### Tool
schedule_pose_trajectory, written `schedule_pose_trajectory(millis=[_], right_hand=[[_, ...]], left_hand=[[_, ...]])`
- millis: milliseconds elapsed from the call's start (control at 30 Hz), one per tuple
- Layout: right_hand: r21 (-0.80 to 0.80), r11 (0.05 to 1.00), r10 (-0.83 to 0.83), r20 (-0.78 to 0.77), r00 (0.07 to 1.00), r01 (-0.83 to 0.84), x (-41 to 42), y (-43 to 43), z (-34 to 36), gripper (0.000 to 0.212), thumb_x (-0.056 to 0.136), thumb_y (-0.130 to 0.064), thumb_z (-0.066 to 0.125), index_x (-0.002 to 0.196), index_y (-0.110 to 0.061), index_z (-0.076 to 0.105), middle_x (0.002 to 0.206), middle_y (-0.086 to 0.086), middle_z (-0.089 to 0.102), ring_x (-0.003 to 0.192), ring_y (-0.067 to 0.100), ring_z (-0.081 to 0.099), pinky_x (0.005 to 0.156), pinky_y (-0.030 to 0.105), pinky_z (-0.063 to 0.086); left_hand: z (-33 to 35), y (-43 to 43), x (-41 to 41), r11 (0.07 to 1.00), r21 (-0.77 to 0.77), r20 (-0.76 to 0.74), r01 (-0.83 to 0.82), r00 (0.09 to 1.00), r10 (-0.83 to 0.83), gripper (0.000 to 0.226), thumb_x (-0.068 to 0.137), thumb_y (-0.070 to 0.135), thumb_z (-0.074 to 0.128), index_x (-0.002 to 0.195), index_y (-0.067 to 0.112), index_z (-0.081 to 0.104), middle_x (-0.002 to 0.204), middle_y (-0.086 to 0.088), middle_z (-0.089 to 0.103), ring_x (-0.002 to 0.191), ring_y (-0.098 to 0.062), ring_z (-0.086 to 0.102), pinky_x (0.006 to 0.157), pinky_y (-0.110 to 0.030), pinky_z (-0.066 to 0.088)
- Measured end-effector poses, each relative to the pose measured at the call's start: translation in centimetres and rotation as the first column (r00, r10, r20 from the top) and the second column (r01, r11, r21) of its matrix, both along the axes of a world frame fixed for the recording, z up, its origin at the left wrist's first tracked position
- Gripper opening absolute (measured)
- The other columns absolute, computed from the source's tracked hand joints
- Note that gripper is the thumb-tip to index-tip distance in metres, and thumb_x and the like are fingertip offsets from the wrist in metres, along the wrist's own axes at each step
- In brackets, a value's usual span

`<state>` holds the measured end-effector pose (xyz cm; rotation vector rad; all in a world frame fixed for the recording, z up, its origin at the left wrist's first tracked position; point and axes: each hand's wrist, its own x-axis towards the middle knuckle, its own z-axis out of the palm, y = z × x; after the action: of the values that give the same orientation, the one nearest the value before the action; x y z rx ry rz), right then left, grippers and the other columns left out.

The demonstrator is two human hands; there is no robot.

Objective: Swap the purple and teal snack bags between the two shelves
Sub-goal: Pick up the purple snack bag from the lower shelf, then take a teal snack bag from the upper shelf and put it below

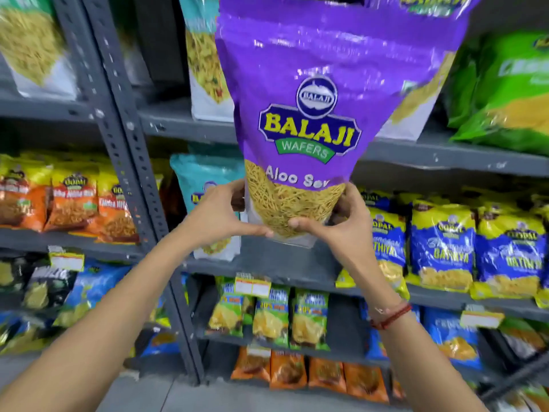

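Observation:
A large purple Balaji Aloo Sev bag (320, 84) is held upright in front of the grey shelves, its bottom just above the middle shelf (276, 263). My left hand (219, 215) grips its lower left corner and my right hand (335, 224) grips its lower right corner. Behind the left hand a teal snack bag (205, 176) stands on that middle shelf, partly hidden. Another teal bag (199, 49) stands on the upper shelf (184, 121) behind the purple bag. More purple packaging (427, 7) shows at the top right.
Green bags (505, 90) sit on the upper shelf at right. Blue and yellow Gopal bags (442, 251) fill the middle shelf at right, orange and yellow bags (74, 200) the left unit. A grey perforated upright (130, 150) separates the units. Lower shelves hold smaller packets.

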<state>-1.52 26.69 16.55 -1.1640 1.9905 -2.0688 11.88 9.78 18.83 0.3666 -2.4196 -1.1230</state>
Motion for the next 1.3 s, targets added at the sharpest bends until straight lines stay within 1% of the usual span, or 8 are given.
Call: schedule_pose_trajectory(millis=[233,433,567,767,900,1033,1167,1300], right_hand=[[-0.166,0.986,-0.001,-0.173,0.985,-0.028,-4.4,-2.9,10.7,0.062,0.049,-0.05,0.087,0.1,-0.039,0.053,0.104,0.005,0.073,0.101,0.019,0.069,0.087,0.039,0.055],[-0.155,0.988,-0.053,-0.193,0.98,0.022,-8.0,-6.3,13.5,0.077,0.054,-0.051,0.083,0.118,-0.027,0.048,0.12,0.007,0.065,0.114,0.021,0.061,0.097,0.036,0.049],[-0.08,0.995,-0.067,-0.188,0.98,0.053,-9.2,-7.1,12.6,0.095,0.056,-0.066,0.072,0.128,-0.011,0.046,0.127,0.006,0.061,0.121,0.021,0.056,0.1,0.029,0.043],[-0.076,0.993,-0.11,-0.234,0.966,0.095,-9.9,-7.9,13.2,0.09,0.061,-0.068,0.066,0.129,-0.013,0.047,0.127,0.002,0.061,0.12,0.009,0.055,0.105,0.044,0.042],[-0.163,0.958,-0.273,-0.256,0.927,0.237,-8.7,-7.9,12.7,0.086,0.067,-0.066,0.065,0.135,-0.019,0.042,0.135,0.003,0.054,0.125,0.016,0.051,0.107,0.047,0.042],[-0.406,0.86,-0.462,-0.368,0.807,0.308,-4.5,-8.9,13.3,0.06,0.079,-0.049,0.06,0.127,-0.014,0.05,0.118,-0.004,0.055,0.11,0.012,0.054,0.097,0.03,0.045],[-0.18,0.982,-0.132,-0.449,0.884,0.055,-1.5,-13.2,14.7,0.048,0.079,-0.047,0.064,0.123,-0.035,0.05,0.119,-0.019,0.058,0.113,-0.004,0.054,0.097,0.015,0.042],[0.131,0.991,0.031,-0.433,0.901,0.029,-1.4,-18.1,13.9,0.09,0.077,-0.058,0.058,0.148,-0.013,0.026,0.149,0.0,0.039,0.139,0.014,0.036,0.114,0.035,0.03]], left_hand=[[9.5,-2.1,-4.5,0.995,-0.065,-0.187,-0.071,0.981,0.058,0.067,0.046,0.045,0.089,0.102,0.022,0.062,0.101,-0.003,0.073,0.092,-0.019,0.068,0.08,-0.035,0.056],[12.8,-4.9,-9.1,0.997,-0.056,-0.156,-0.047,0.987,0.038,0.082,0.043,0.054,0.086,0.113,0.025,0.056,0.117,0.0,0.067,0.108,-0.019,0.062,0.095,-0.044,0.049],[12.2,-5.8,-11.3,0.999,0.037,-0.113,0.035,0.993,-0.031,0.056,0.065,0.018,0.083,0.115,0.012,0.059,0.114,-0.001,0.067,0.106,-0.016,0.063,0.091,-0.029,0.05],[12.4,-6.9,-12.7,1.0,0.024,-0.15,-0.015,0.988,0.018,0.069,0.065,0.031,0.083,0.125,0.017,0.051,0.122,0.007,0.058,0.109,-0.009,0.053,0.09,-0.025,0.043],[12.1,-6.6,-12.0,0.995,0.076,-0.325,-0.069,0.941,0.09,0.075,0.065,0.025,0.083,0.131,0.014,0.048,0.127,-0.001,0.06,0.109,-0.015,0.06,0.096,-0.034,0.049],[13.7,-7.2,-9.0,0.973,0.16,-0.662,-0.165,0.713,0.229,0.046,0.072,0.014,0.078,0.113,0.021,0.058,0.113,0.001,0.066,0.095,-0.006,0.064,0.074,-0.013,0.05],[15.3,-11.0,-6.5,0.946,0.209,-0.814,-0.248,0.492,0.309,0.049,0.07,0.039,0.072,0.114,0.026,0.055,0.121,0.001,0.054,0.106,0.004,0.053,0.083,-0.014,0.046],[15.0,-15.8,-6.1,0.946,0.256,-0.628,-0.199,0.71,0.319,0.09,0.058,0.058,0.068,0.136,0.034,0.03,0.145,0.007,0.028,0.13,-0.006,0.031,0.108,-0.03,0.028]])
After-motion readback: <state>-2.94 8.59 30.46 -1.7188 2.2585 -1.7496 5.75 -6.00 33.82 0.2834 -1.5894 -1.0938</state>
